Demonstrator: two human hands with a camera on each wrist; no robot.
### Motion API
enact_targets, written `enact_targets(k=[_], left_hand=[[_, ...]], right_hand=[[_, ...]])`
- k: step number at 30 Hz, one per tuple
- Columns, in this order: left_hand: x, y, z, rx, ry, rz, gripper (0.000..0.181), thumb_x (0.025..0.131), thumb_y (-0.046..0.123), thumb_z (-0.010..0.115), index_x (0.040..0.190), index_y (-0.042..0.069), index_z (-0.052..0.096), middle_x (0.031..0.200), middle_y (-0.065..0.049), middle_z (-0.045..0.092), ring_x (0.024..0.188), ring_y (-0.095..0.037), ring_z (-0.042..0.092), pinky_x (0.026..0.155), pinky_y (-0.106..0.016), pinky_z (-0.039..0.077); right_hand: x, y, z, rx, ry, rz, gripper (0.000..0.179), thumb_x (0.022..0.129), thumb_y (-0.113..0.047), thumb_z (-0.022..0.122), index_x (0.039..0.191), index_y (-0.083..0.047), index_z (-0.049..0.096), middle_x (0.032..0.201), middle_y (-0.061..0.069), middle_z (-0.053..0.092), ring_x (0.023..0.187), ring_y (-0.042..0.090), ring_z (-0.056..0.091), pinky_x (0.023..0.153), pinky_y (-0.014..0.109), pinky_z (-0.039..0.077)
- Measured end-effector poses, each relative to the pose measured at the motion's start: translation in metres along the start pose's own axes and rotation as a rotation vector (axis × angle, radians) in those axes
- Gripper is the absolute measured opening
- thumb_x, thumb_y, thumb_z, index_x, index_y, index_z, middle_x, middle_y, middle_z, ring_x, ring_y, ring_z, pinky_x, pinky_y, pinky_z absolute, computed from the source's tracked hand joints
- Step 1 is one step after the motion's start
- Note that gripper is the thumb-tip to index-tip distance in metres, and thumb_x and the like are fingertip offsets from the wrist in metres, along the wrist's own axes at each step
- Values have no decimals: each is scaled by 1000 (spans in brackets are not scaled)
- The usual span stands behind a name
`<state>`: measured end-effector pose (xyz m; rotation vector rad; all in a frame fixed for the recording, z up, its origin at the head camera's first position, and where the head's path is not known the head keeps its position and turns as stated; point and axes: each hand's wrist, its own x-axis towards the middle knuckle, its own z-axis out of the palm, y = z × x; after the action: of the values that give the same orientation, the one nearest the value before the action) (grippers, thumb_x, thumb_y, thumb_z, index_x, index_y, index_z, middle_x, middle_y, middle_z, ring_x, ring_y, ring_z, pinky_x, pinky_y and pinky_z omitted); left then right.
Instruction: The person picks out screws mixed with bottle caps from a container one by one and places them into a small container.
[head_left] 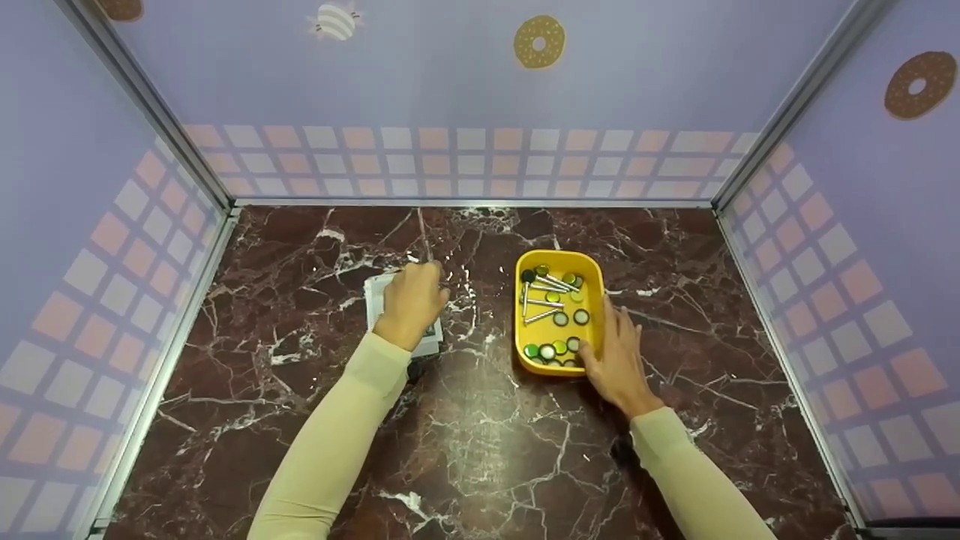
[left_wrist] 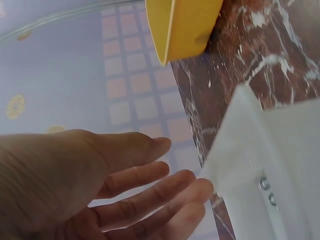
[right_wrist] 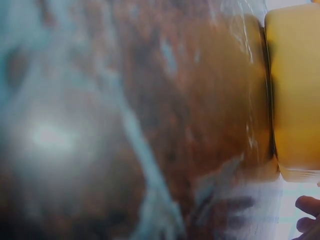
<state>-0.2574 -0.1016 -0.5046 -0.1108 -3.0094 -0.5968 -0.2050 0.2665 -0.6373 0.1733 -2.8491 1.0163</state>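
My left hand [head_left: 414, 300] is over a small white box [head_left: 373, 300] left of the middle, hiding much of it. In the left wrist view its fingers [left_wrist: 155, 192] are loosely bent beside the box's white wall [left_wrist: 245, 130], with nothing visible between thumb and fingertips. Two small shiny metal pieces [left_wrist: 267, 191] show in the box. My right hand [head_left: 619, 356] lies along the right side of a yellow tub [head_left: 540, 328], fingers extended, thumb at the rim. Several silver bolts [head_left: 544, 304] and several round caps [head_left: 581, 317], green, yellow and whitish, lie inside the tub.
The dark red marbled tabletop [head_left: 480, 457] carries both containers, a hand's width or so apart. Lilac panels with a checked band [head_left: 472, 150] enclose it at the back and both sides. Metal strips [head_left: 472, 202] run along the panel edges.
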Motion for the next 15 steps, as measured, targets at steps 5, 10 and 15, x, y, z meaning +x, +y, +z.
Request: enact_targets(k=[5,10,15], left_hand=[[2,16,7,12,25,71,15,107,19,83,113,5,82,111,-22,88,94,-47,85,77,-61,70],[2,34,16,-2,30,140,18,106,19,83,119,7,84,115,-18,88,98,-45,85,81,-59,70],[4,54,28,0,14,217,19,107,20,83,121,7,84,114,-17,86,97,-44,85,81,-58,71]], right_hand=[[1,1,-1,-28,15,-14,96,108,-30,66,187,-10,16,186,32,30,179,53,20,145,78,4],[3,3,0,-78,35,-44,96,107,-31,66,187,-7,18,188,30,29,179,54,22,143,81,6],[3,4,0,-121,60,-70,95,106,-34,66,185,-5,22,187,31,32,178,55,23,141,84,7]])
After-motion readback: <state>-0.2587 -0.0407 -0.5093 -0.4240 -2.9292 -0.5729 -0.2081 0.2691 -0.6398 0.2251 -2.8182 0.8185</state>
